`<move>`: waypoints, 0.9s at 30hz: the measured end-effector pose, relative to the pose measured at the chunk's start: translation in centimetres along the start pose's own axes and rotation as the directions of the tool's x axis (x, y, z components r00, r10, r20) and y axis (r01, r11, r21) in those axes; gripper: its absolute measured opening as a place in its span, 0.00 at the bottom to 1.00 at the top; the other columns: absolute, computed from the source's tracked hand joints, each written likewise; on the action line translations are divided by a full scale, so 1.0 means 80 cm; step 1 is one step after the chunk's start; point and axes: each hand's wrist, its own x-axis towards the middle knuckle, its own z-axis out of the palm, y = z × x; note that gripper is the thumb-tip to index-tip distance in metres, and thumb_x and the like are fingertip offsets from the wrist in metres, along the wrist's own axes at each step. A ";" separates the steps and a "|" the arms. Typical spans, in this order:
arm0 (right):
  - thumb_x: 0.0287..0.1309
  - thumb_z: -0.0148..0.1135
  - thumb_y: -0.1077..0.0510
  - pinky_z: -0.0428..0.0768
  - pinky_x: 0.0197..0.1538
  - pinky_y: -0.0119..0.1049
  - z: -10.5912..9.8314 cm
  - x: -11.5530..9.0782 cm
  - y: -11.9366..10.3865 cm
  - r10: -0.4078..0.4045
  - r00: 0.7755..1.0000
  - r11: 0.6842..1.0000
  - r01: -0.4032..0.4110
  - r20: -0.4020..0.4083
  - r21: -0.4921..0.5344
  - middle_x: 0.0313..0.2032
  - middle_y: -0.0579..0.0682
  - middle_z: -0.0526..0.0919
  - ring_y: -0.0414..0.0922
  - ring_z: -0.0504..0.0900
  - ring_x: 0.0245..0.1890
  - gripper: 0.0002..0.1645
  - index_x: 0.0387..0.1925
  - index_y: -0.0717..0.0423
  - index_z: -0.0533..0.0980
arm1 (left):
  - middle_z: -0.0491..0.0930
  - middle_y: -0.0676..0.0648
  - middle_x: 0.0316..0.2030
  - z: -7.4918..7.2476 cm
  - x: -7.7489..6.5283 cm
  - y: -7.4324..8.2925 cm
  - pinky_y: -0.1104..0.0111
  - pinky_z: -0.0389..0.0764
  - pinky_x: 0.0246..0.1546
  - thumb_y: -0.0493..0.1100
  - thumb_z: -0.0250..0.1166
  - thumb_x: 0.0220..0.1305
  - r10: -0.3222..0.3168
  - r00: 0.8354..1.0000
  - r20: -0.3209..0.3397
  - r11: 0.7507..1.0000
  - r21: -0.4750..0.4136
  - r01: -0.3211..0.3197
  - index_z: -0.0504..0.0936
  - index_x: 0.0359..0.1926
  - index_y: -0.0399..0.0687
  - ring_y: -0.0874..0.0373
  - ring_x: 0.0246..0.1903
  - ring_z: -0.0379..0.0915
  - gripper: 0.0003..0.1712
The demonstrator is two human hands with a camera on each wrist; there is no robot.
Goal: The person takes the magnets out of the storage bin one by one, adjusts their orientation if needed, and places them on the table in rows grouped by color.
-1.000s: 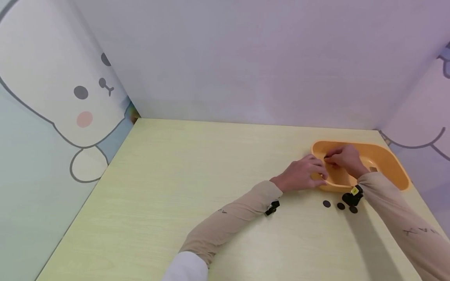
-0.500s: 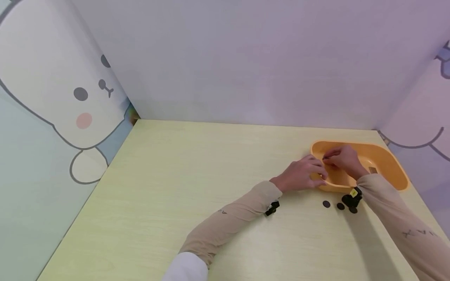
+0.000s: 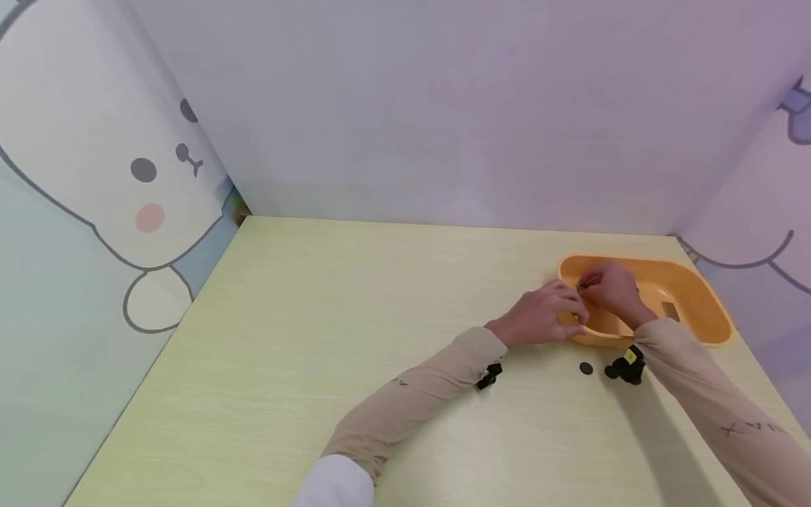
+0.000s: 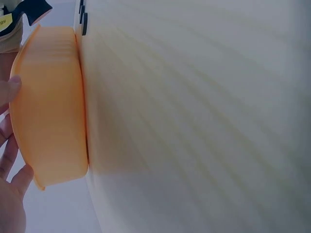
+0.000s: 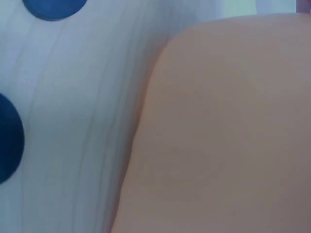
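An orange plastic tub (image 3: 697, 292) stands at the right of the table. My left hand (image 3: 538, 315) grips its left end, fingers curled over the rim; in the left wrist view the fingertips (image 4: 23, 177) lie along the tub's edge (image 4: 48, 111). Reaching into the tub, my right hand (image 3: 613, 292) pinches a small dark piece (image 3: 581, 287) close to the left inner wall. The piece is mostly hidden by the fingers. A small brown rectangle (image 3: 670, 311) lies on the tub floor. The right wrist view has only the tub's outer side (image 5: 218, 126) and dark discs (image 5: 53, 6).
In front of the tub, several flat black discs (image 3: 586, 368) lie on the pale wooden table (image 3: 380, 296), some partly hidden by the right wrist camera (image 3: 630, 365). Walls with cartoon animals (image 3: 146, 169) enclose the table at the back and sides.
My right hand has shifted slightly left inside the tub, with the small dark piece between its fingers. Its wrist camera now covers more of the discs. My left hand keeps its grip.
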 end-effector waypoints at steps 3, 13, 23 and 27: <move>0.43 0.67 0.68 0.69 0.26 0.36 0.002 -0.002 -0.001 0.007 1.000 1.000 -0.007 0.002 -0.017 0.22 0.56 0.82 0.49 0.77 0.24 0.04 0.25 0.67 0.81 | 0.77 0.61 0.42 0.000 -0.001 0.000 0.84 0.66 0.40 0.54 0.66 0.59 0.000 1.000 -0.002 1.000 -0.005 0.000 0.84 0.37 0.59 0.66 0.47 0.65 0.08; 0.47 0.64 0.67 0.73 0.28 0.36 -0.001 -0.008 -0.004 0.052 0.993 0.997 -0.057 0.104 0.046 0.29 0.58 0.84 0.50 0.77 0.28 0.09 0.32 0.68 0.82 | 0.77 0.61 0.43 0.001 0.000 0.000 0.84 0.66 0.40 0.54 0.67 0.58 -0.006 1.000 -0.009 1.000 -0.017 0.006 0.84 0.37 0.58 0.66 0.48 0.65 0.09; 0.55 0.62 0.65 0.79 0.34 0.34 -0.011 -0.017 0.000 0.091 0.977 0.961 -0.137 0.192 0.239 0.38 0.62 0.83 0.41 0.79 0.31 0.17 0.44 0.73 0.78 | 0.77 0.61 0.43 -0.002 0.000 0.001 0.84 0.66 0.41 0.54 0.67 0.59 -0.012 1.000 0.003 1.000 -0.029 0.012 0.84 0.37 0.58 0.65 0.49 0.65 0.09; 0.59 0.60 0.64 0.79 0.37 0.32 -0.015 -0.023 0.002 0.108 0.969 0.935 -0.174 0.220 0.308 0.43 0.65 0.82 0.34 0.80 0.32 0.19 0.49 0.74 0.75 | 0.77 0.60 0.43 0.000 0.000 0.000 0.84 0.66 0.41 0.54 0.67 0.59 -0.011 1.000 0.006 0.999 -0.037 0.011 0.84 0.37 0.58 0.65 0.49 0.65 0.09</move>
